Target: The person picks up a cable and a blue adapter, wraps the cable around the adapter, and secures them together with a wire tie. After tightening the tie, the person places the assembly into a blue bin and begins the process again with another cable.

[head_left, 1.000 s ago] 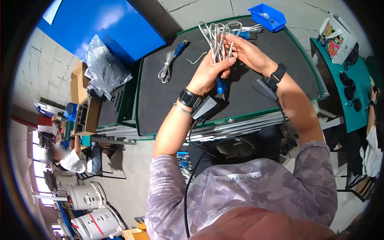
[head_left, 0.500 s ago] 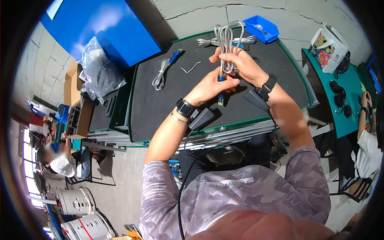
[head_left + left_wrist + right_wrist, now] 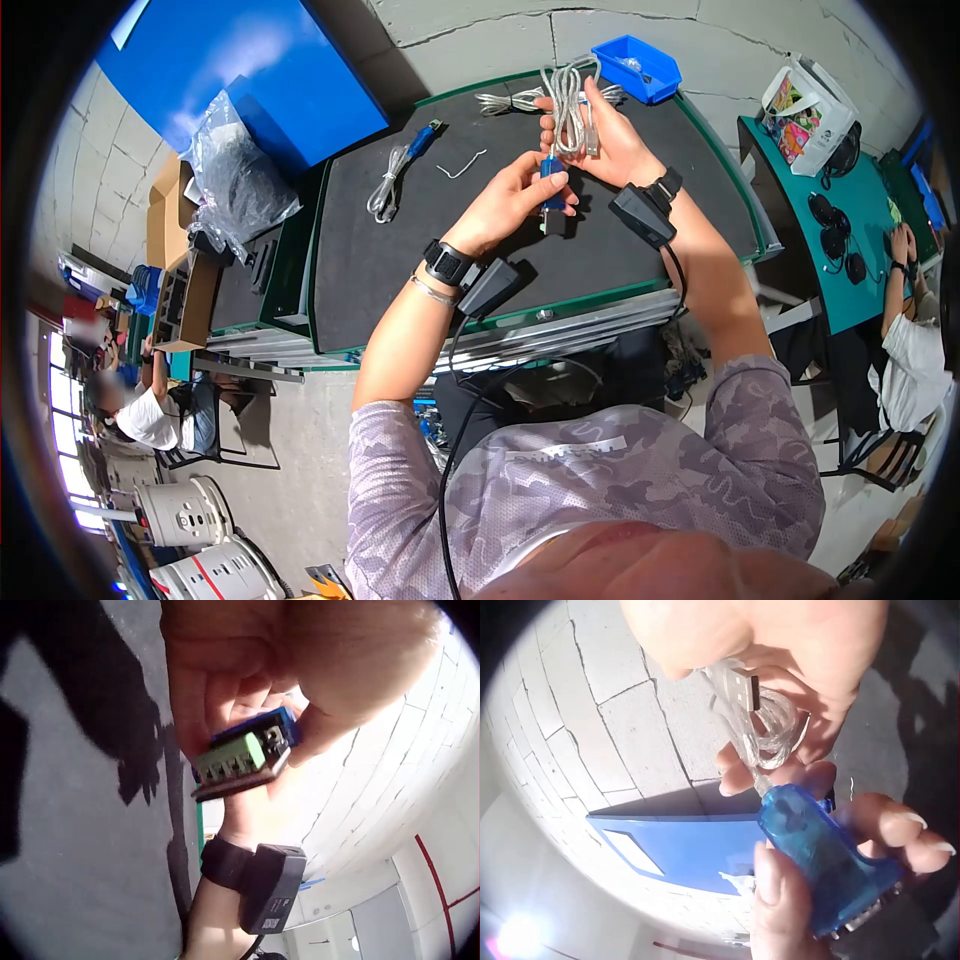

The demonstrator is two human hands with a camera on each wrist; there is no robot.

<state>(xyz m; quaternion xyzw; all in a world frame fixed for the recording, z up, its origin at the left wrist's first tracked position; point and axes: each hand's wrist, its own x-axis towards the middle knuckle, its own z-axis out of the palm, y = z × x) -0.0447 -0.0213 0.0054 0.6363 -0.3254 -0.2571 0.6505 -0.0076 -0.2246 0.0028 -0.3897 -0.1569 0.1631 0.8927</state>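
The left hand [image 3: 505,205] pinches a translucent blue connector [image 3: 817,851] between thumb and fingers; a green terminal block [image 3: 231,759] shows at its end in the left wrist view. Above it, the right hand [image 3: 615,140] holds a looped bundle of clear-jacketed cable [image 3: 568,110], fingers curled round it. A metal USB plug [image 3: 744,690] lies against the bundle by the right palm. The cable runs from the bundle into the blue connector, and both hands are raised over the dark mat [image 3: 400,270].
Another blue-ended cable [image 3: 392,180] and a bent wire [image 3: 462,165] lie on the mat's left. More coiled cable [image 3: 505,102] and a blue bin [image 3: 640,72] are at the back. Left stand a plastic bag [image 3: 240,180] and cardboard box [image 3: 168,215]. Other people sit at both sides.
The left hand's thumb and fingers now lie over the blue connector. The right hand has turned, its palm more visible, and the USB plug shows beside the bundle. The head view has shifted.
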